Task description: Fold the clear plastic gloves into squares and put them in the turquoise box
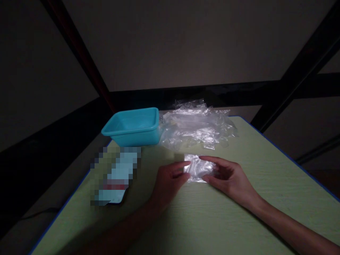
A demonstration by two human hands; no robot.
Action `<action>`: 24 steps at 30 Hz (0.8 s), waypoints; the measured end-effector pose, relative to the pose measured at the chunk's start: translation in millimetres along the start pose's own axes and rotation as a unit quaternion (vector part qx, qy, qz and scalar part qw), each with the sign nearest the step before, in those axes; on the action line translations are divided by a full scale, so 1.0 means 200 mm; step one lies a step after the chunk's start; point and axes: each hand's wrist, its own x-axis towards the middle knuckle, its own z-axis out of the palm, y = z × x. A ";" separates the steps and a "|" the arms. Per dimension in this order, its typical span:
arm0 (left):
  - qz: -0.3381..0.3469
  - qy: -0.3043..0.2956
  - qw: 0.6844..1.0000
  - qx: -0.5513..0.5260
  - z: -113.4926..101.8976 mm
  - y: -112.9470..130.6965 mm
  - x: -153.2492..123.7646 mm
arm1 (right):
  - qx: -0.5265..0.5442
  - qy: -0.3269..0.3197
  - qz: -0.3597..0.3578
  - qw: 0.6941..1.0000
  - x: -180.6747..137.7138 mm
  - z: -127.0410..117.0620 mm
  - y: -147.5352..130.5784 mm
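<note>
A small flat clear plastic bag [198, 168], shiny and creased, is at the middle of the table between my two hands. My left hand [170, 179] has its thumb and index finger on the bag's left edge, with a gap between the two tips. From the other side, my right hand [231, 179] spans the bag, index finger at its far edge and thumb at its near edge. The other fingers of my right hand curl behind and are partly hidden. Just beyond lies a loose heap of clear plastic bags [196, 129].
A turquoise plastic basin [132, 136] stands at the table's back left, touching the heap. In front of it lies a blurred-out flat object [117, 177], perhaps a phone. The pale green table [265, 170] has a blue edge; a wall and dark beams rise behind.
</note>
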 end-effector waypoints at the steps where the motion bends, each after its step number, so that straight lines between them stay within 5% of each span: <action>1: -0.008 -0.005 1.000 -0.003 0.00 0.00 0.00 | -0.003 -0.002 0.004 1.000 0.00 0.00 0.00; 11: -0.021 -0.023 0.999 -0.009 -0.01 0.02 -0.01 | 0.032 -0.025 0.049 0.998 0.02 -0.03 0.00; 24: -0.006 -0.019 0.999 0.026 -0.02 0.01 0.00 | 0.078 -0.056 0.024 0.995 0.02 -0.04 0.03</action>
